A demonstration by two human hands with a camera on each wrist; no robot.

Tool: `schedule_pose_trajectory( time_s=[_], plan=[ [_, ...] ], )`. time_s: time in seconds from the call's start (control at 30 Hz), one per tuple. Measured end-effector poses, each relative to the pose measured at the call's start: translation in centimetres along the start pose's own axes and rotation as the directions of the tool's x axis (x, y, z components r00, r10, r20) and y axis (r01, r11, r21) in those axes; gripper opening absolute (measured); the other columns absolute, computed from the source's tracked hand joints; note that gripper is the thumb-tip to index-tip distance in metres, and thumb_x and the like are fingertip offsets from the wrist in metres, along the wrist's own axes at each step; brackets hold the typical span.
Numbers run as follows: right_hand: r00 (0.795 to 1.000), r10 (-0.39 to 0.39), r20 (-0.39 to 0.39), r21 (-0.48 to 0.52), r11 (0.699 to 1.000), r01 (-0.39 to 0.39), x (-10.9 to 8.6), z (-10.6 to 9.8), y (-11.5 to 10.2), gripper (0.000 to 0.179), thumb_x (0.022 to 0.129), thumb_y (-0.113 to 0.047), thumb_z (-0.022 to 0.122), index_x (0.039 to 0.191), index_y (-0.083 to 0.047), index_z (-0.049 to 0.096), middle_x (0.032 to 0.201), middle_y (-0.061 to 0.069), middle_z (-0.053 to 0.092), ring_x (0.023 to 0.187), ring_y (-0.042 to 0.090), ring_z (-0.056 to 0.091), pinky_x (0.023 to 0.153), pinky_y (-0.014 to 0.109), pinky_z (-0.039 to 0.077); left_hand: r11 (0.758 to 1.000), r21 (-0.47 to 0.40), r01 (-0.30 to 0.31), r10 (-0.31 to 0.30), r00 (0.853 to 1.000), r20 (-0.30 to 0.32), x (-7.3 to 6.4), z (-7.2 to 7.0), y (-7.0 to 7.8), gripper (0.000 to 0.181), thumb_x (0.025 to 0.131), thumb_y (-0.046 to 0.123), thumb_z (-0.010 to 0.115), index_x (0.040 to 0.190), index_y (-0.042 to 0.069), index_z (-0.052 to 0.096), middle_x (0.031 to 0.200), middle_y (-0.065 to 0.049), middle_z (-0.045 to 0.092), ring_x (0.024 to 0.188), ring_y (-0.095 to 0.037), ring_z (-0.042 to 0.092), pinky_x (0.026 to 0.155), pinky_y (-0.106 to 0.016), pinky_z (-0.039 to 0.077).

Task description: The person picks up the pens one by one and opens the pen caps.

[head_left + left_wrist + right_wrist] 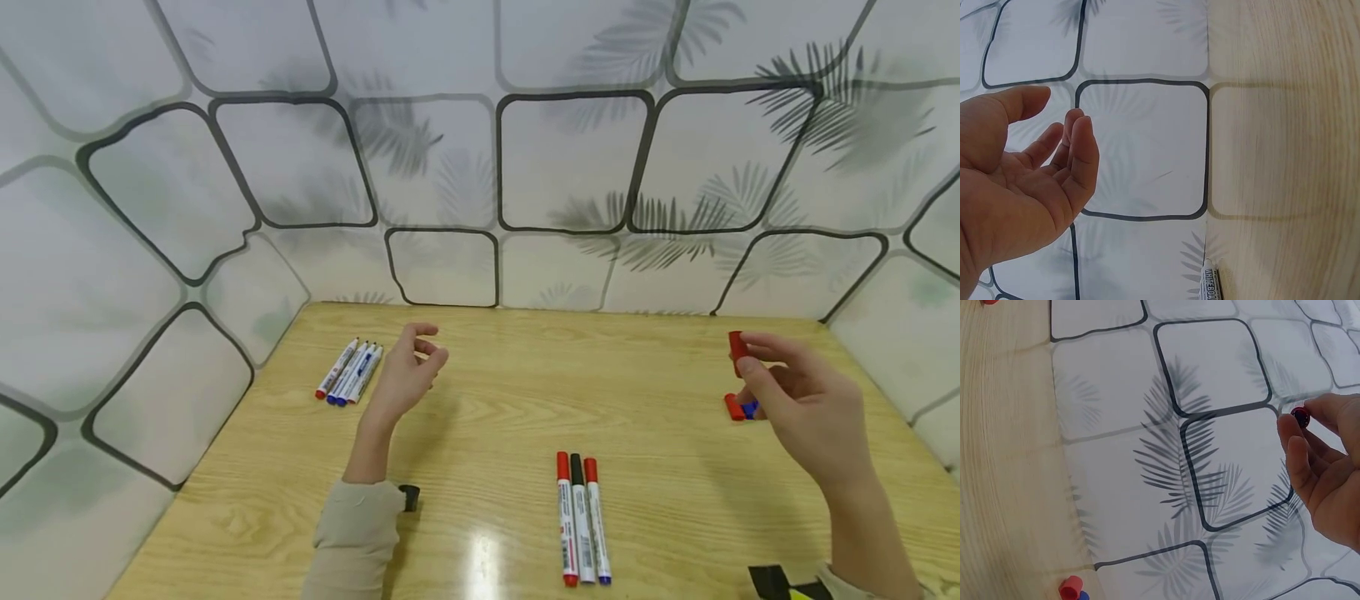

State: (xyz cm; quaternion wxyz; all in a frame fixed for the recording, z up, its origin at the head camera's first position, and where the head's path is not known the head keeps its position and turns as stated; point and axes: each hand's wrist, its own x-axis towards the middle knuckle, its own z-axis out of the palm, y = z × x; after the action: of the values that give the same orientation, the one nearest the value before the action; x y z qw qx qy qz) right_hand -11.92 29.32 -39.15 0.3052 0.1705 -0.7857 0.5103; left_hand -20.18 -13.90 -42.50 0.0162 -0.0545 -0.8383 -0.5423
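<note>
Red cap [737,352] pinched in right hand [813,408], near the loose caps [734,407]; above or beyond them, hard to tell. Left hand [405,375] empty, fingers relaxed, well left of them. Step judged: cap placement; next likely calls for lowering, releasing beside them.

Head POV dn, wrist POVs nr, shared wall [573,162]

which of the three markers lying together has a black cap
The middle marker, between the two red-capped markers; its cap is black, while theirs are red.
</note>
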Motion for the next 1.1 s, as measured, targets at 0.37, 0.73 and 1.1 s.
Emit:
schedule_pose_trajectory(
  time_s=[0.37, 0.73, 1.1],
  plan=[
    [0.982, 0.164, -0.093, -0.136, 0.975, -0.176, 0.2, -2.1, 2.7, 0.031, 0.093, 0.007, 0.061, 0.124, 0.004, 0.063, 0.095, -0.018, 0.065, 0.058, -0.002, 0.061, 0.052, 0.012, 0.046, 1.000, 0.008, -0.001, 0.001, 1.000, 0.005, -0.1, -0.1, -0.1, 0.037, 0.101, 0.020, 0.056, 0.137, 0.012, 0.047, 0.106, -0.013, 0.055, 0.076, -0.021, 0.058, 0.063, -0.033, 0.050],
    [0.948, 0.312, -0.067, -0.188, 0.929, -0.320, -0.2, -4.1, 5.9, 0.032, 0.098, -0.010, 0.060, 0.130, -0.014, 0.064, 0.096, -0.027, 0.061, 0.056, -0.003, 0.060, 0.047, 0.015, 0.045, 1.000, 0.014, -0.008, 0.007, 1.000, 0.007, 0.0, -0.2, 0.0, 0.037, 0.101, 0.020, 0.057, 0.136, 0.011, 0.048, 0.105, -0.014, 0.055, 0.076, -0.020, 0.058, 0.065, -0.037, 0.052],
    [0.868, 0.496, 0.008, -0.426, 0.787, -0.446, -1.1, -5.9, 9.5, 0.041, 0.102, -0.022, 0.050, 0.135, 0.003, 0.053, 0.090, -0.014, 0.063, 0.056, 0.004, 0.063, 0.045, 0.025, 0.046, 0.999, 0.039, -0.017, 0.017, 1.000, 0.015, -0.2, -0.2, 0.3, 0.037, 0.101, 0.021, 0.057, 0.136, 0.012, 0.048, 0.106, -0.014, 0.056, 0.078, -0.022, 0.059, 0.064, -0.033, 0.052]
  ],
)
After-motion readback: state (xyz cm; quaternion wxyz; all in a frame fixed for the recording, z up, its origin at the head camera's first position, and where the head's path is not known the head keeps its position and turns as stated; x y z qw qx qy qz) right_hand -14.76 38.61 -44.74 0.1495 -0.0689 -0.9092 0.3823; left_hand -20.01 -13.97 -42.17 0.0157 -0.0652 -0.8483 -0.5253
